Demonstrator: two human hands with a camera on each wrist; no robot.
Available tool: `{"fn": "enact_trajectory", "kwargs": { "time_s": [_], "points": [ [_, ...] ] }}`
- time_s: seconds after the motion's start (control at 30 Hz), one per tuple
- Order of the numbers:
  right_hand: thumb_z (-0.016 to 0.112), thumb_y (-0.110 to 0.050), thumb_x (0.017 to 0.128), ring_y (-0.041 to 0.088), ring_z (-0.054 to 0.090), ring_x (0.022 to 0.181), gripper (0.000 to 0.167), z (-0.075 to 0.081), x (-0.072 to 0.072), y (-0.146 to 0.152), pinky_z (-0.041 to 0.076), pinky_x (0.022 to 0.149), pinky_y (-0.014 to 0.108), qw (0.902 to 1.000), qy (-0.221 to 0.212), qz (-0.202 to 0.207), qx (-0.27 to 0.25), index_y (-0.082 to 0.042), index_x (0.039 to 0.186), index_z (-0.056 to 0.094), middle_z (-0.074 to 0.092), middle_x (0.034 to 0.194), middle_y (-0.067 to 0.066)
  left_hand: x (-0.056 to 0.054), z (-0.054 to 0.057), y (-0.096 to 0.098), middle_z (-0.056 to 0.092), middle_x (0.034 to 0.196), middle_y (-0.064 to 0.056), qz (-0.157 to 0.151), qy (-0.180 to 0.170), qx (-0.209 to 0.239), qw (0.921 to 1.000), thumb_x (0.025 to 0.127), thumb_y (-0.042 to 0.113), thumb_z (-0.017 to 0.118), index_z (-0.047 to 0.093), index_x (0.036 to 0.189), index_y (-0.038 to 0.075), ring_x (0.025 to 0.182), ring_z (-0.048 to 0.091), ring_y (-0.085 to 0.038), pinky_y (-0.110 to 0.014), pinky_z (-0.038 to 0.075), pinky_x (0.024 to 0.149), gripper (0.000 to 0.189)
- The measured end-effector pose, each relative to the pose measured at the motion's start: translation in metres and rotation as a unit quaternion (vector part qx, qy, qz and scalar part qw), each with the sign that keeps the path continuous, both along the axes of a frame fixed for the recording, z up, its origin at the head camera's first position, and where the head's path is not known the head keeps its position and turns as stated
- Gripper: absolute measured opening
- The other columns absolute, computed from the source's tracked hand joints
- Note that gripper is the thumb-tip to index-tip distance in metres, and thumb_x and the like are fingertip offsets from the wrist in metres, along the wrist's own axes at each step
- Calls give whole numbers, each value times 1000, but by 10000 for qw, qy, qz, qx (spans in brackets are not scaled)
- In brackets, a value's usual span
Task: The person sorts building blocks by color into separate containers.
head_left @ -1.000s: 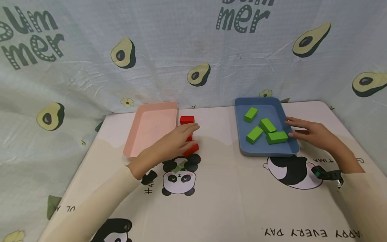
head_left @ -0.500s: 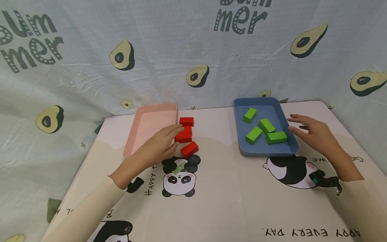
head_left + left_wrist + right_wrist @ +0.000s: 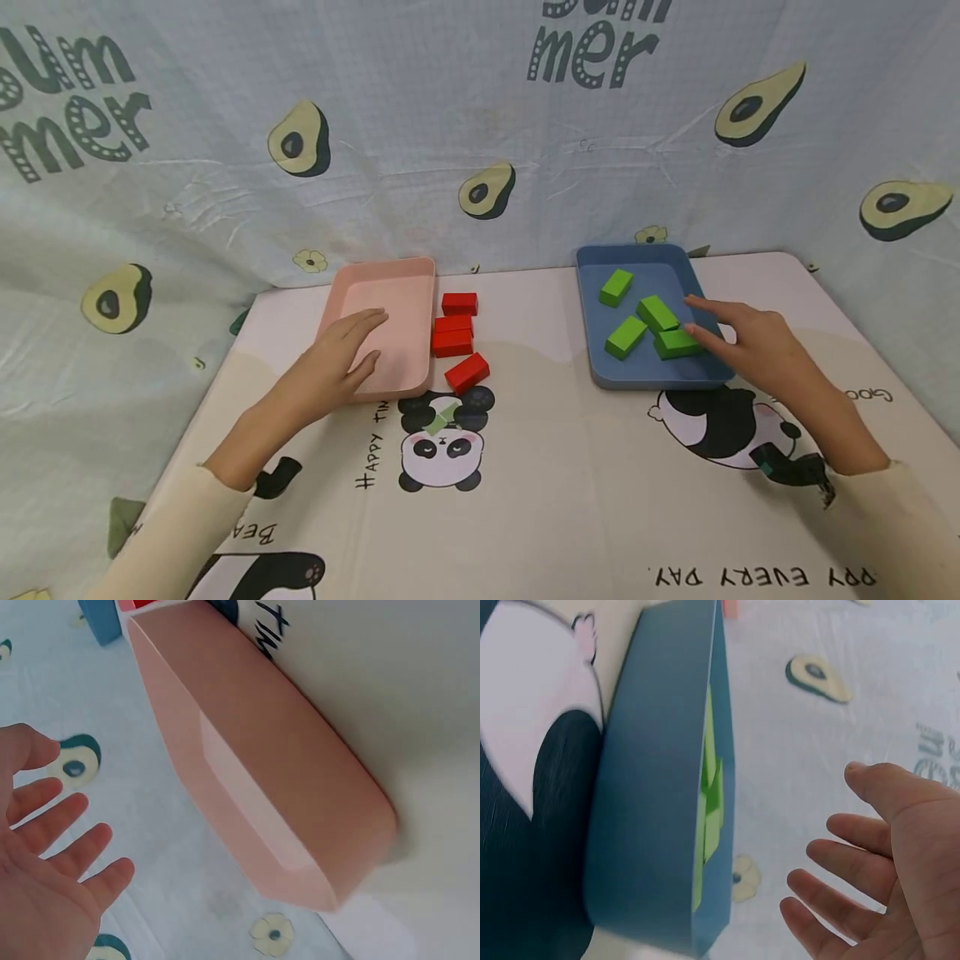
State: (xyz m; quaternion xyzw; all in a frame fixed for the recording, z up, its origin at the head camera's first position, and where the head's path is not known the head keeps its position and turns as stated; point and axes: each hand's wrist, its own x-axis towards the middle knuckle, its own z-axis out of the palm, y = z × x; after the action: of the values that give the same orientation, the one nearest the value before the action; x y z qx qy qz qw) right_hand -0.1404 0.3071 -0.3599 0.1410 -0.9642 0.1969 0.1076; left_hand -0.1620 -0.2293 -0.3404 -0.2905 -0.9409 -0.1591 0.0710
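My left hand (image 3: 324, 367) hovers over the near left part of the pink tray (image 3: 408, 333), fingers loosely spread and holding nothing. In the left wrist view the same hand (image 3: 64, 847) shows its bare palm beside the tray's side wall (image 3: 262, 742). Over the right rim of the blue tray (image 3: 600, 367) is my right hand (image 3: 757, 346), fingers apart, its tips overlapping a green block (image 3: 677, 343) in the head view. Several green blocks (image 3: 626, 336) lie in the blue tray. Red blocks (image 3: 467, 372) sit in a rough column just right of the pink tray.
A table cover printed with a panda (image 3: 442, 454) and lettering lies under both trays. Behind the table hangs a pale cloth (image 3: 405, 108) with avocado prints. Between the red blocks and the blue tray is a wide stretch of table (image 3: 540, 375).
My left hand has drawn left from the red blocks to above the pink tray, uncovering them. My right hand has shifted slightly left, over the blue tray's rim.
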Motion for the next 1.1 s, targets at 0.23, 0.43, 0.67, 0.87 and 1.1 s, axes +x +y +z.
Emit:
{"fn": "enact_trajectory", "kwargs": {
  "time_s": [0.23,0.43,0.67,0.87,1.1],
  "points": [
    [72,-19,97,50,60,117,49,0,2,-19,50,92,67,9978,190,411,-491,-5,142,59,63,132,27,-1,-4,-27,50,147,-22,191,305,487,9982,99,2,61,50,144,-2,136,44,-42,-61,38,111,46],
    [76,-12,92,36,73,101,44,-3,5,-35,61,83,43,9895,525,887,-1017,-7,135,66,66,132,19,-3,-7,-44,52,144,-22,436,355,817,9951,99,0,61,51,141,-2,134,47,-43,-62,41,106,44],
    [78,4,84,14,75,90,46,-7,4,-50,56,78,11,9776,1014,1273,-1337,-6,128,71,74,119,12,-4,-13,-57,54,141,-22,749,330,1066,9909,98,0,61,53,141,1,131,49,-44,-63,44,101,44],
    [77,6,84,13,75,89,46,-12,1,-59,56,79,12,9721,940,1472,-1568,-7,127,71,74,118,10,-8,-20,-69,55,139,-25,941,138,1319,9867,98,1,62,53,140,-2,130,49,-45,-66,44,101,43],
    [77,2,87,20,75,93,39,-13,-5,-77,60,83,26,9646,713,1665,-1919,-6,125,71,73,119,9,-12,-22,-82,50,147,-22,1352,-708,2118,9653,104,12,57,49,148,3,135,47,-46,-62,43,104,45]
  ]
}}
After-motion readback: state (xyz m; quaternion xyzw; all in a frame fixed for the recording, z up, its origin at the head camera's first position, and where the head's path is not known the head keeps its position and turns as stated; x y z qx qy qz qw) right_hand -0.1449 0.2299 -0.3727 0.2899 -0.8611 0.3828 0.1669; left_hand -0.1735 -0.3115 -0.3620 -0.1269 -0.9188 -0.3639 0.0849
